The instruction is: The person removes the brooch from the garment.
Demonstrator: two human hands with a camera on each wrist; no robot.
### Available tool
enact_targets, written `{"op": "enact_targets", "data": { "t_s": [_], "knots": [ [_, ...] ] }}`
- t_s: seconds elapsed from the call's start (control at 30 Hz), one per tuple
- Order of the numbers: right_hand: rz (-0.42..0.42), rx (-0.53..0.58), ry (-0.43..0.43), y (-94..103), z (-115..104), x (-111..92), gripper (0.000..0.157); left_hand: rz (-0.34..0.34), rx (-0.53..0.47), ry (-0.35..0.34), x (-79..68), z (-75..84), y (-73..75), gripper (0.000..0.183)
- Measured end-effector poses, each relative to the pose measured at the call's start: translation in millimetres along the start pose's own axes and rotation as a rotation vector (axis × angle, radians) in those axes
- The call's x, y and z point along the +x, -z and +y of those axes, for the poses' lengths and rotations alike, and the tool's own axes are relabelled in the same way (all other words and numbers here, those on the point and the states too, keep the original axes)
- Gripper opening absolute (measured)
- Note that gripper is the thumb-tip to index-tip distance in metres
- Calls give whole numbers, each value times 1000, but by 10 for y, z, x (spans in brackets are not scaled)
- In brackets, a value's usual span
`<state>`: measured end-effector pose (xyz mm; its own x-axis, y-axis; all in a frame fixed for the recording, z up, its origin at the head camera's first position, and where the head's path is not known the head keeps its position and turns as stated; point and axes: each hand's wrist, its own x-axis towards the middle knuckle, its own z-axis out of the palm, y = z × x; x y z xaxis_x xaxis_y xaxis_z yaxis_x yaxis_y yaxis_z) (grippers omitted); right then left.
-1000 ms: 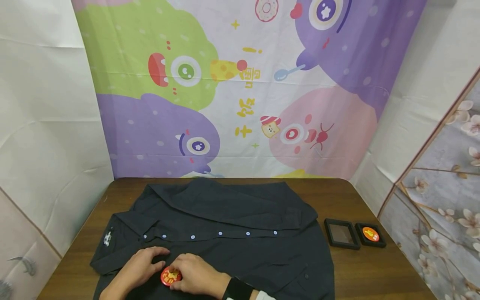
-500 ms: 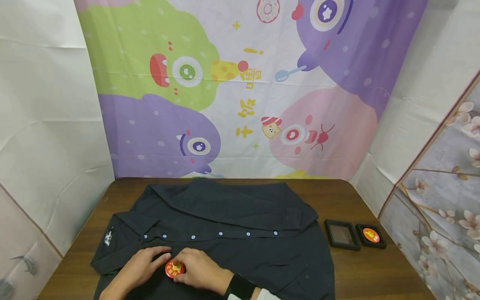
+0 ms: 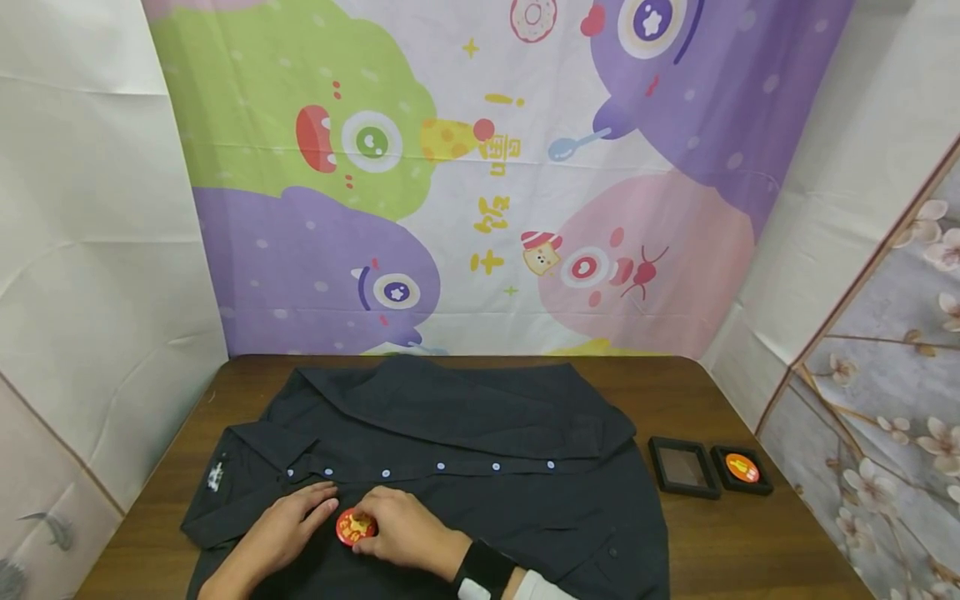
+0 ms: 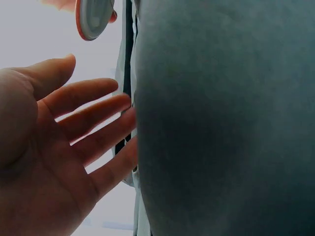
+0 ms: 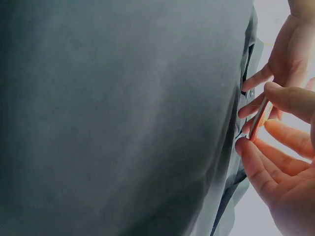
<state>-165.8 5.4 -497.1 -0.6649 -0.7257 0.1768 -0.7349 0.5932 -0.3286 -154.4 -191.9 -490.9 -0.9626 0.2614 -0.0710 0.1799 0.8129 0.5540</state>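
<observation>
A dark button-up shirt (image 3: 510,517) lies spread over the table, a row of pale buttons across it. Above its front, my right hand (image 3: 408,527) pinches a round red-and-yellow pin badge (image 3: 352,528) between thumb and fingers. In the right wrist view the badge (image 5: 259,121) is edge-on, tilted off the cloth. Its pale back (image 4: 97,17) faces the left wrist camera; whether a pin stands out there I cannot tell. My left hand (image 3: 283,527) holds nothing; its extended fingers (image 4: 96,118) reach the shirt just left of the badge.
At the table's right side lie two black square frames. The larger frame (image 3: 657,467) has a see-through middle, and the smaller one (image 3: 720,454) bears an orange round badge (image 3: 742,468). A printed cartoon cloth (image 3: 487,317) hangs behind the table (image 3: 720,550).
My right hand has carried the badge a little away from me and to the right over the shirt. The left hand has shifted slightly forward.
</observation>
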Motion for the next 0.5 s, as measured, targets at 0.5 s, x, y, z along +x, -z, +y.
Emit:
{"op": "enact_targets", "data": {
  "t_s": [0.5],
  "knots": [
    [43,55,-24,16,40,-21,33,60,1,-39,-24,36,15,29]
  ]
}}
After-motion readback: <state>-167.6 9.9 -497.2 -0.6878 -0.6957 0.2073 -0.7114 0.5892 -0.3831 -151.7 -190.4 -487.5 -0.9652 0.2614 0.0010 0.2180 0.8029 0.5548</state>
